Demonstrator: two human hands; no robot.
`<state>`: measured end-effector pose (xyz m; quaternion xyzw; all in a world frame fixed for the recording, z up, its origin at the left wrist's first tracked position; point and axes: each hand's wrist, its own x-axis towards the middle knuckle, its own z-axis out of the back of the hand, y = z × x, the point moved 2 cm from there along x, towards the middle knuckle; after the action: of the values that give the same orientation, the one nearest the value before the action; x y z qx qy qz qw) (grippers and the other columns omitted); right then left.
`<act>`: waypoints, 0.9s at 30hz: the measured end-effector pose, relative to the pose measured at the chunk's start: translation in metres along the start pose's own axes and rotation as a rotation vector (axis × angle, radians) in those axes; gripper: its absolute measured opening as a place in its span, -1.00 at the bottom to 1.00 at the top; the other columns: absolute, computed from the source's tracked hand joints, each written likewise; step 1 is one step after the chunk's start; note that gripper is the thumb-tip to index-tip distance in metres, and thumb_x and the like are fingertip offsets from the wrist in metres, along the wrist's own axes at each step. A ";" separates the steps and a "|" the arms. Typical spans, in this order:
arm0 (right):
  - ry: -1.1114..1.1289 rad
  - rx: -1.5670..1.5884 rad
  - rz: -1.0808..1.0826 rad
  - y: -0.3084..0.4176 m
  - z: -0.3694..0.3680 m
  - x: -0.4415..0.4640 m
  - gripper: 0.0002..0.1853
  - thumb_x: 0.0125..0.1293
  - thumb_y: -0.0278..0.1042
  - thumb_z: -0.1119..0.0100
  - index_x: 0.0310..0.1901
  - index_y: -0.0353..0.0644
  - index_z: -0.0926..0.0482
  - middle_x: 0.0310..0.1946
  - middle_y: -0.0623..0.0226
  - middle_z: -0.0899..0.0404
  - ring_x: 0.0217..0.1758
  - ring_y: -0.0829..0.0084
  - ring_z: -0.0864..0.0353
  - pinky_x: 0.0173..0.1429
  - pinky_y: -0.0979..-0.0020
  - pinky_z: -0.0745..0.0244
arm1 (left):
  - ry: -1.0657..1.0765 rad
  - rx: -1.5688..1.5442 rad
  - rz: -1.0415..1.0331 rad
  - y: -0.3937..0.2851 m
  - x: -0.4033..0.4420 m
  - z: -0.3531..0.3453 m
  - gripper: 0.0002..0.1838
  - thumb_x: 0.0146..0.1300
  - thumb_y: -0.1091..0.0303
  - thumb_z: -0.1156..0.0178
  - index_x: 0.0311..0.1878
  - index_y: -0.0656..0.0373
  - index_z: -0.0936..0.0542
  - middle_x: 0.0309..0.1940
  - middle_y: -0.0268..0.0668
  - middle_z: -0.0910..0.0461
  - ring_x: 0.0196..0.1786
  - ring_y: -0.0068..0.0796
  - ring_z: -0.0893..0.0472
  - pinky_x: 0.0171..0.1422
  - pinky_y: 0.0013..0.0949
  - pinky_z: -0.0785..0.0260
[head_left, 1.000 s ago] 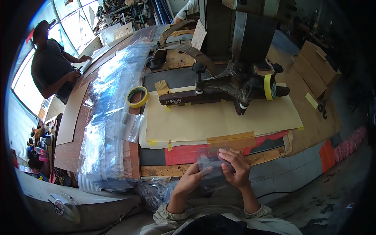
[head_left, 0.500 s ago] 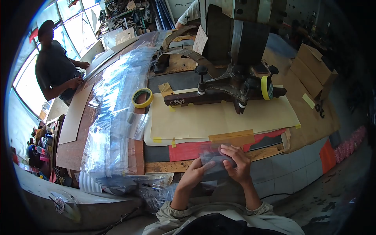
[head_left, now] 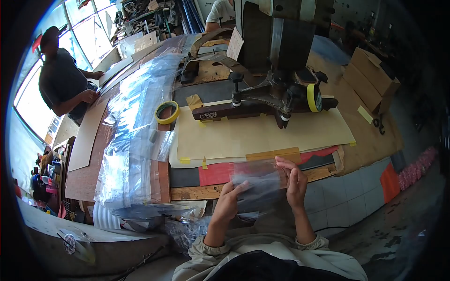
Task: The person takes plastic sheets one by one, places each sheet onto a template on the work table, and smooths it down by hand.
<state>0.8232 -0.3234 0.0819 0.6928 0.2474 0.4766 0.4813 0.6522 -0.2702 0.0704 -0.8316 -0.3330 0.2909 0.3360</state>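
My left hand [head_left: 226, 204] pinches the left side of some clear plastic film [head_left: 258, 187], thumb on top. The film hangs over the front edge of the table; whether it is a bag or several loose sheets I cannot tell. At the film's right edge is my right hand [head_left: 295, 185], its fingers stretched out and near or touching that edge. Just beyond the film lie a red sheet [head_left: 215, 173] and a cream board [head_left: 267, 138] with a strip of brown tape [head_left: 273, 155] along its front edge.
A press head with a dark bar [head_left: 262, 110] stands over the cream board. Yellow tape rolls [head_left: 167, 120] lie on the table and hang on the bar. Plastic sheeting [head_left: 136, 112] covers the left side. Scissors [head_left: 378, 125] and a cardboard box [head_left: 368, 77] are right. A co-worker [head_left: 65, 79] stands left.
My right hand has moved off the middle of the film to its right edge, and its curled fingers have straightened. The film now looks more spread out. The view has shifted slightly.
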 end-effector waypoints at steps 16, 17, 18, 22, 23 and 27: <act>-0.026 -0.146 -0.081 0.000 0.003 0.005 -0.56 0.40 -0.17 0.31 -0.22 -0.42 -0.48 -0.17 0.10 -0.53 0.00 0.35 -0.48 0.12 0.44 -0.30 | -0.047 -0.088 0.009 -0.003 -0.006 0.005 -0.76 0.17 0.42 -0.07 -0.11 0.32 -0.47 -0.24 -0.24 -0.55 -0.19 -0.46 -0.56 -0.13 -0.40 -0.46; -0.054 -0.144 -0.085 0.000 0.002 0.005 -0.58 0.39 -0.17 0.27 -0.23 -0.41 -0.49 -0.19 0.11 -0.55 -0.02 0.37 -0.50 0.09 0.45 -0.31 | -0.038 -0.092 0.013 -0.002 -0.006 0.009 -0.76 0.17 0.42 -0.07 -0.11 0.32 -0.47 -0.24 -0.24 -0.54 -0.18 -0.46 -0.55 -0.14 -0.41 -0.45; -0.063 -0.136 -0.097 0.000 0.002 0.005 -0.59 0.39 -0.19 0.26 -0.23 -0.41 -0.49 -0.19 0.12 -0.55 -0.03 0.38 -0.50 0.08 0.45 -0.31 | -0.028 -0.094 0.018 -0.001 -0.007 0.012 -0.75 0.17 0.42 -0.08 -0.11 0.32 -0.47 -0.25 -0.24 -0.54 -0.18 -0.46 -0.55 -0.14 -0.41 -0.45; -0.080 -0.134 -0.106 -0.002 0.001 0.007 -0.64 0.37 -0.24 0.20 -0.24 -0.41 -0.49 -0.20 0.12 -0.55 -0.05 0.40 -0.51 0.06 0.47 -0.32 | -0.063 0.000 0.037 -0.007 -0.027 0.003 -0.74 0.15 0.41 -0.09 -0.11 0.33 -0.47 -0.26 -0.25 -0.55 -0.19 -0.48 -0.53 -0.15 -0.44 -0.40; -0.077 -0.139 -0.096 -0.003 0.002 0.007 -0.65 0.37 -0.25 0.19 -0.24 -0.41 -0.49 -0.20 0.12 -0.55 -0.06 0.41 -0.51 0.06 0.48 -0.32 | -0.084 0.013 0.022 -0.007 -0.034 -0.006 -0.76 0.13 0.42 -0.10 -0.15 0.34 -0.48 -0.29 -0.25 -0.56 -0.22 -0.50 -0.54 -0.19 -0.45 -0.40; -0.046 -0.236 -0.141 -0.003 0.001 0.013 -0.75 0.31 -0.32 0.07 -0.25 -0.37 -0.49 -0.26 0.17 -0.55 -0.13 0.43 -0.53 0.00 0.49 -0.36 | -0.083 -0.018 0.094 0.009 -0.049 -0.003 -0.77 0.12 0.41 -0.12 -0.17 0.34 -0.50 -0.33 -0.27 -0.56 -0.27 -0.53 -0.54 -0.22 -0.49 -0.36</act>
<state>0.8305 -0.3122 0.0847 0.6230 0.2268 0.4513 0.5973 0.6273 -0.3133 0.0778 -0.8366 -0.3100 0.3376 0.3002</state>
